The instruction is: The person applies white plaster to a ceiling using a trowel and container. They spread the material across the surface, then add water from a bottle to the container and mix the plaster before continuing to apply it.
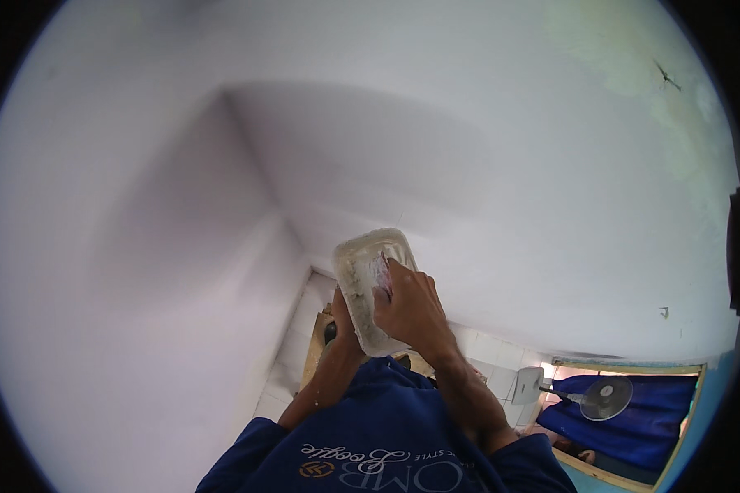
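Note:
A shallow rectangular tub (349, 271), pale and crusted with whitish paste, is held up in front of my chest. My left hand (344, 319) supports it from the left side and below, with most of its fingers hidden behind the tub. My right hand (413, 306) reaches over the tub's right edge with its fingers bent together. A small pinkish-white piece (381, 275) shows at those fingers, inside the tub; its kind is too unclear to name. Pale paste (370, 256) coats the tub's inner surface.
White walls meet at a corner (263, 181) ahead of me. Under my arms is a wooden surface (314, 349) above white floor tiles (292, 349). At the lower right are a fan (606, 398), a blue curtain (658, 419) and a wood-framed opening. A dark object (738, 251) sits on the right wall.

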